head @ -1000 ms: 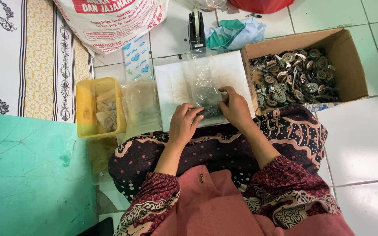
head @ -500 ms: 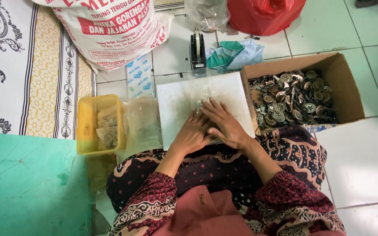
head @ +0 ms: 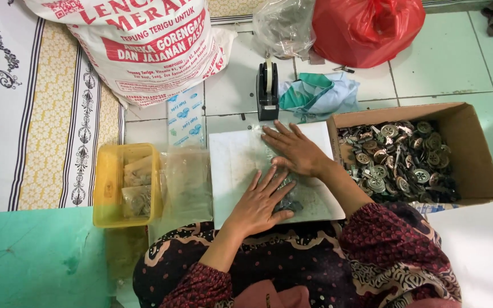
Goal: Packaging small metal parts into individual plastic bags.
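Observation:
A white board [head: 235, 171] lies across my lap. On it rests a clear plastic bag [head: 269, 157] with a clump of small dark metal parts [head: 290, 203] at its near end. My left hand [head: 261, 201] lies flat on the near part of the bag, fingers spread, right beside the clump. My right hand [head: 295, 149] presses flat on the far part of the bag, fingers pointing left. Neither hand grips anything.
An open cardboard box [head: 475, 142] of round metal parts sits at the right. On the left are a yellow tub [head: 106, 188] of filled bags and a stack of clear bags [head: 186, 185]. Beyond the board are a tape dispenser [head: 267, 91], teal cloth [head: 315, 94], white sack [head: 144, 45] and red bag [head: 366, 28].
Both hands went from pinching the bag near the board's near edge to lying flat on it. The right hand slid toward the far edge.

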